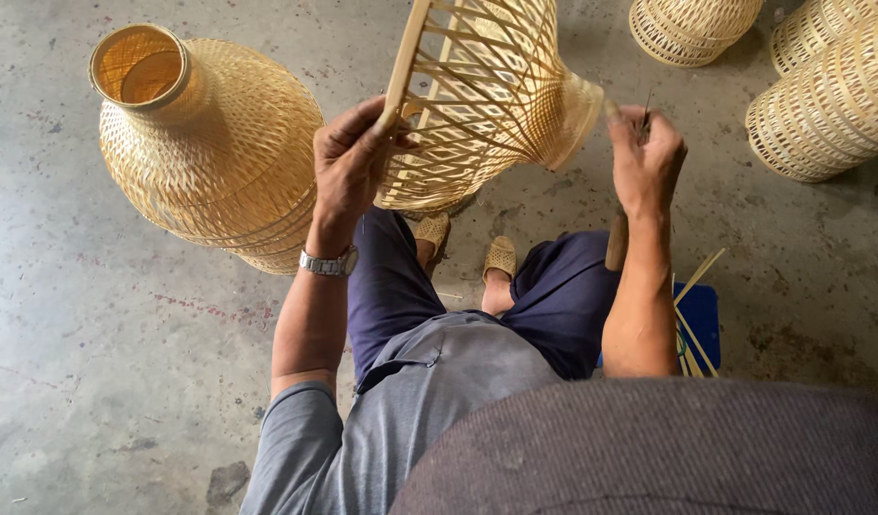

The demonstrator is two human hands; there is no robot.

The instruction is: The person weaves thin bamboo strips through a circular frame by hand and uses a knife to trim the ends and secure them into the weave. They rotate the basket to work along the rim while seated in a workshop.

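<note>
We see a woven bamboo basket point(486, 95) held up in the upper middle of the frame, tipped on its side, with its wide open end toward the left and its narrow neck toward the right. The left hand point(348, 162) is curled tight around the flat rim at the wide end, just left of the middle of the frame. The right hand point(647, 157) is closed in a fist at the narrow neck, right of the middle, and it pinches something thin and dark that we cannot make out. A silver watch point(329, 262) sits on the left wrist. In the upper left stands a finished bamboo basket point(205, 143) on the grey concrete floor point(95, 362). More woven baskets point(825, 105) lie in the upper right corner. Below the held basket we see two woven sandals point(501, 256), and thin bamboo strips point(694, 324) rest on a blue thing at the right.
</note>
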